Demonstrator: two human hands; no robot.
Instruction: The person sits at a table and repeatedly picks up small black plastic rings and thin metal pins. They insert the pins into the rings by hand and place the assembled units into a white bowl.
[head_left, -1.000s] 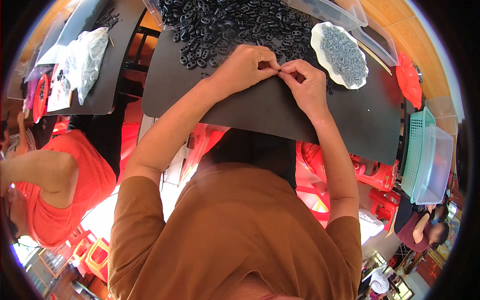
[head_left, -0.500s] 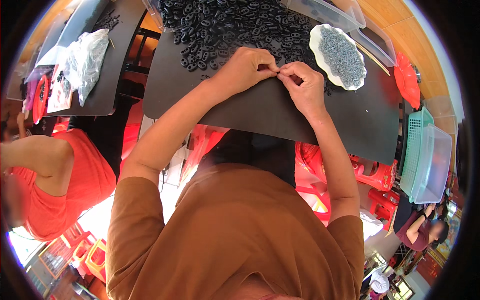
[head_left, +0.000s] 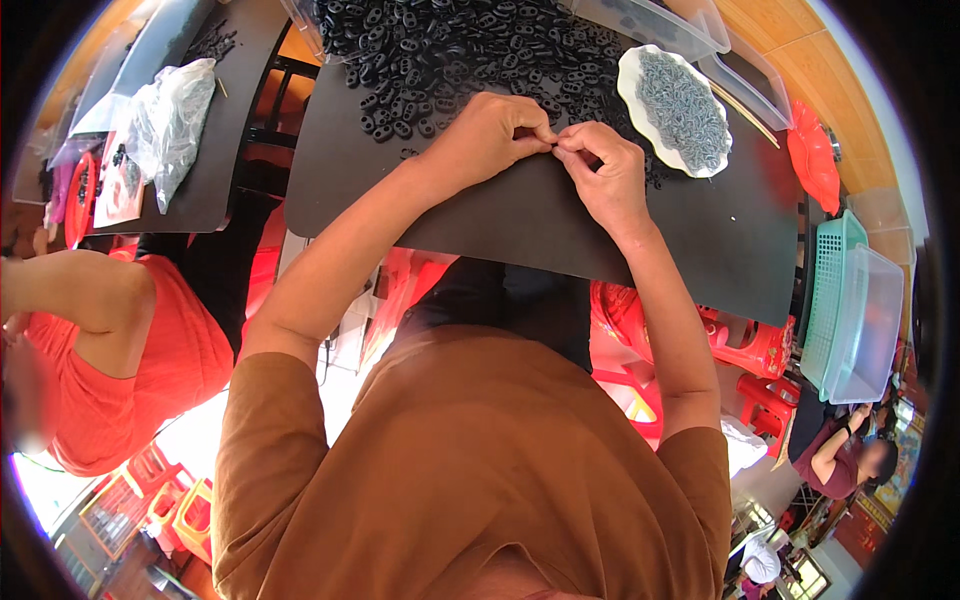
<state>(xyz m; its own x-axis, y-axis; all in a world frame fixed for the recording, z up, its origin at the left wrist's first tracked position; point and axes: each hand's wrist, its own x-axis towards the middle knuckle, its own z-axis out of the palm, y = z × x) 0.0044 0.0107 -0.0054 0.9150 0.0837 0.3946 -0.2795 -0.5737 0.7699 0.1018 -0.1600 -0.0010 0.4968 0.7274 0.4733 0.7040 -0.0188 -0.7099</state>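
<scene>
Two hands are working over a big black mat (head_left: 560, 215) that is covering the table. At the top of the mat a large heap of small black rings (head_left: 450, 50) is lying, and just beside it on the right a white plate (head_left: 640, 70) is holding many little grey pieces (head_left: 685, 100).

Both hands are meeting near the middle of the mat, just below the heap. The left hand (head_left: 485, 140) is curling tight, pinching something tiny with its thumb and first finger. The right hand (head_left: 605, 170) is pinching too, and the fingertips of both hands are touching. The tiny piece (head_left: 553, 146) between them is too small to make out.

To do this well, I think the hands should be staying low and steady, pressing straight together so the piece is not slipping away.

Since the picture from a moment ago, the hands are staying in the same spot, still pinching together. The person in red (head_left: 110, 350) on the left is moving an arm.
</scene>
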